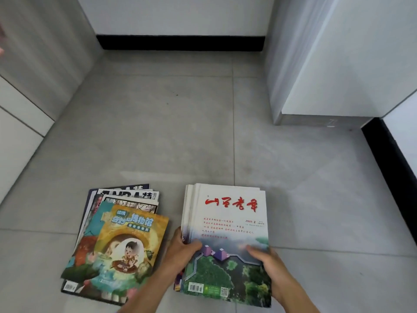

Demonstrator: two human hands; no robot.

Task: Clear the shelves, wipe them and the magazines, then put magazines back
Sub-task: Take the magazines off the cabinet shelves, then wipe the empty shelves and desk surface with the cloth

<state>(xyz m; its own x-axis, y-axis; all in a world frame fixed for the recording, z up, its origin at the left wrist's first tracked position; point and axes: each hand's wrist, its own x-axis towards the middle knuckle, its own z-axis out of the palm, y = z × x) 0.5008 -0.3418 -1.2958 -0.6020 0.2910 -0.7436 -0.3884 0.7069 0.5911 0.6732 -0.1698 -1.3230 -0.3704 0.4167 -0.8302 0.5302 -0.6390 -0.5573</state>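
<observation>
Two stacks of magazines are lying on the grey tiled floor [158,123] in front of me, side by side at the near edge of my view. Largest to take in is that floor, which is running away to a white wall with a black skirting board [180,42] at the far end, with pale cabinet panels [33,71] rising on the left and a tall white unit [338,64] standing on the right.

I am seeing the right stack [228,240] squared up fairly neatly, its top cover white with red brush lettering above a green landscape and a barcode at the near left corner. The left stack [117,240] is sitting looser, fanned out toward the far side, topped by a colourful cartoon cover in yellow and teal showing a small child figure.

My left hand [180,251] is gripping the left edge of the right stack, thumb lying over the cover and fingers curling under the side. My right hand [268,265] is clamping the near right part of the same stack, thumb pressing on top, fingers wrapping beneath. Both forearms are reaching in from the near edge, and the two stacks are lying just beside each other without touching.
</observation>
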